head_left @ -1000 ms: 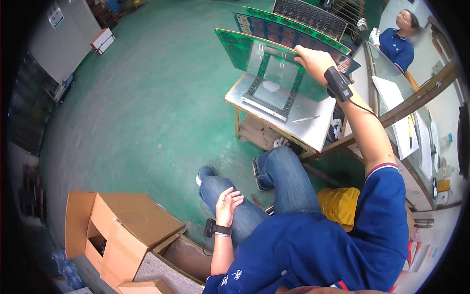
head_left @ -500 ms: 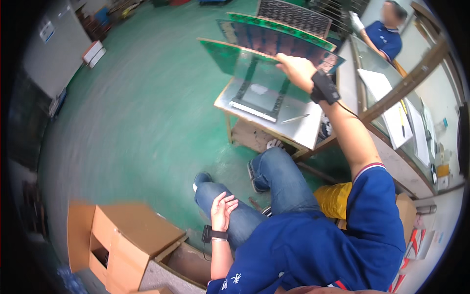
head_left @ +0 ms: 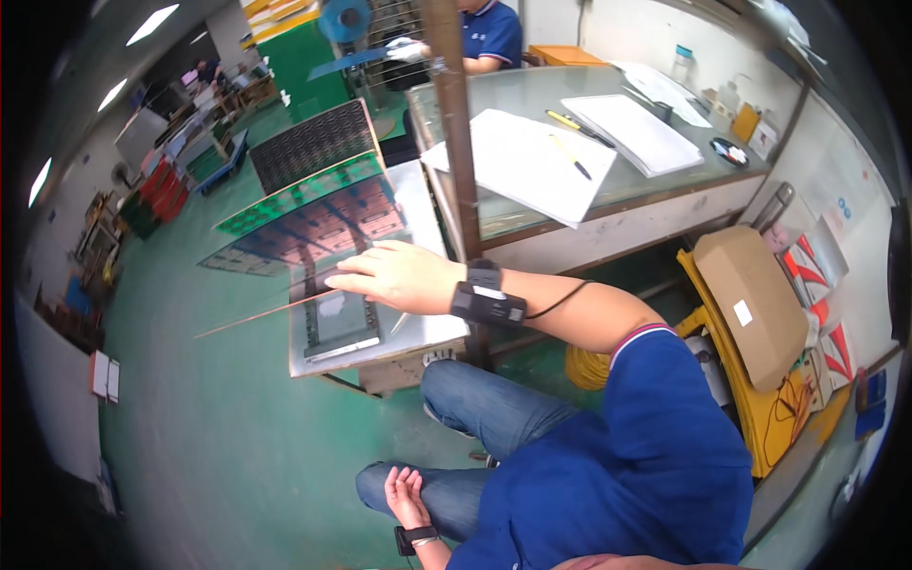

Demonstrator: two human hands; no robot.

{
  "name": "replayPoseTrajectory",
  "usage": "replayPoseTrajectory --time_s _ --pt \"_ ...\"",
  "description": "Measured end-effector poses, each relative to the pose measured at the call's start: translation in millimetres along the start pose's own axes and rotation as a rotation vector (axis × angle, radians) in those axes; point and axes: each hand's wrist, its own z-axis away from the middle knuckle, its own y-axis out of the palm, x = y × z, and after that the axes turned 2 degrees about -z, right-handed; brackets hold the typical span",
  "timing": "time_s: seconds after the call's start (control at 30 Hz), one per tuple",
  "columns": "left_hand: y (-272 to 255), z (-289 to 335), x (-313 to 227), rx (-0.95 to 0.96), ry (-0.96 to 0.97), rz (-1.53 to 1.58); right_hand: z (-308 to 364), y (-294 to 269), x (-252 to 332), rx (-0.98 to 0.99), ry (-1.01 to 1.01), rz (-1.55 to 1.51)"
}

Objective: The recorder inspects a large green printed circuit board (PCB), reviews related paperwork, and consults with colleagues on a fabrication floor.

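Observation:
My right hand reaches over a small table, fingers stretched out and apart, at the thin top edge of a circuit board panel seen almost edge-on. Whether the fingertips touch that edge is hard to tell. Under the hand a black rack frame lies on the tabletop. Behind it stand a dark reddish board panel, a green-edged panel and a black grid-patterned panel. My left hand rests palm up by my thigh, fingers loosely apart, holding nothing.
A glass-topped desk with papers and pens stands beyond a brown post. A person in blue with a white glove holds a panel behind. A cardboard box sits on a yellow crate at right.
My view has swung right, bringing the desk into fuller view. My right hand, earlier closed on the panel's top edge, now has its fingers stretched out there. The left hand still rests palm up.

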Motion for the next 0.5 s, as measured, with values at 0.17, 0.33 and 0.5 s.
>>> replayPoseTrajectory --time_s 0.17,0.33,0.5 --pt "57.5 -20.4 -28.8 0.078 0.025 -0.171 59.8 -42.6 -7.4 -0.078 0.053 0.049" --pt "115.5 -29.9 -47.6 0.212 0.092 -0.245 112.4 -98.9 1.8 -0.083 0.219 -0.029" --pt "159.2 -22.0 -58.6 0.357 0.088 -0.286 172.9 -150.2 -4.9 -0.202 0.44 -0.019"
